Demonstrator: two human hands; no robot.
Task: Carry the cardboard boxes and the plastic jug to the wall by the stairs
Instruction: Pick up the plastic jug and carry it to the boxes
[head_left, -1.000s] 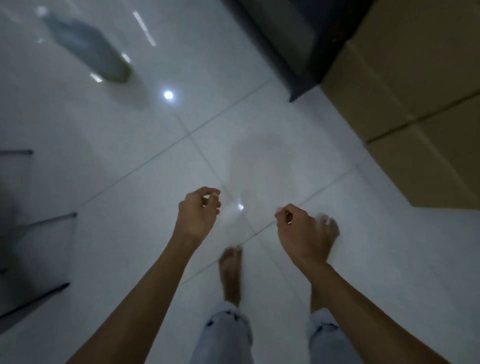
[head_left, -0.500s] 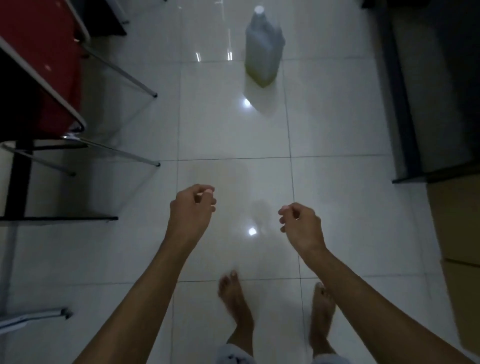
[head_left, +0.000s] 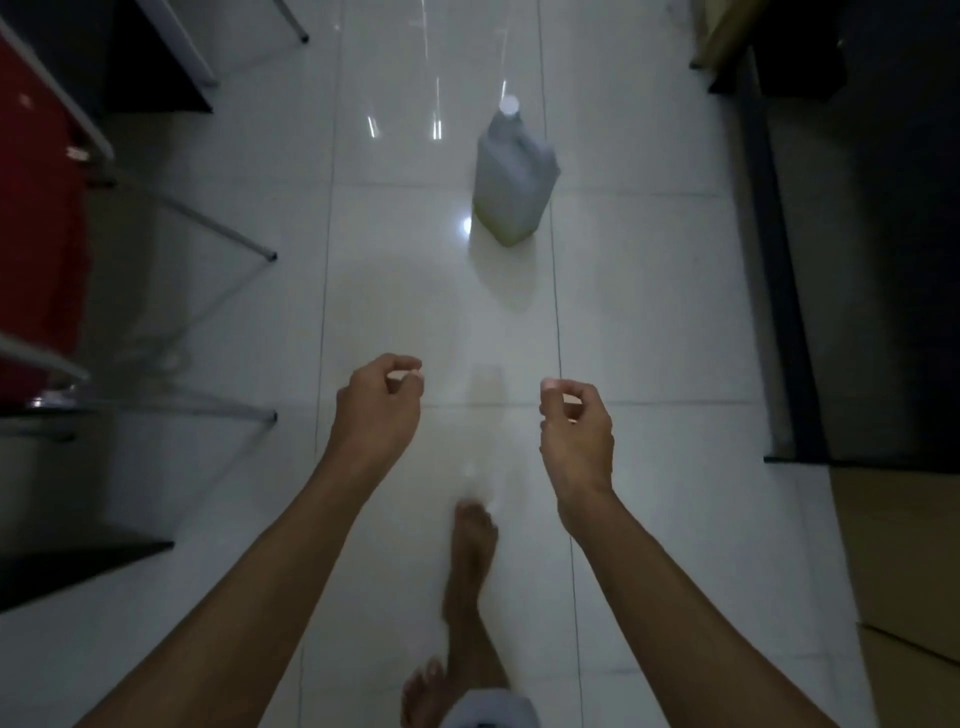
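A translucent white plastic jug (head_left: 511, 176) with a white cap stands upright on the glossy tiled floor, ahead of me and slightly right. My left hand (head_left: 379, 410) and my right hand (head_left: 574, 431) are held out in front of me, well short of the jug. Both have loosely curled fingers and hold nothing. Stacked cardboard boxes (head_left: 904, 561) show at the right edge, beside my right forearm.
A red chair (head_left: 41, 223) with metal legs stands on the left. A dark cabinet (head_left: 857, 249) lines the right side. Another dark piece of furniture (head_left: 150, 62) is at the top left. My bare feet (head_left: 467, 571) are on the white tiles between them.
My view has swung from the boxes toward the jug, which is now nearer and more central. My feet have stepped forward; both hands stay curled and hold nothing.
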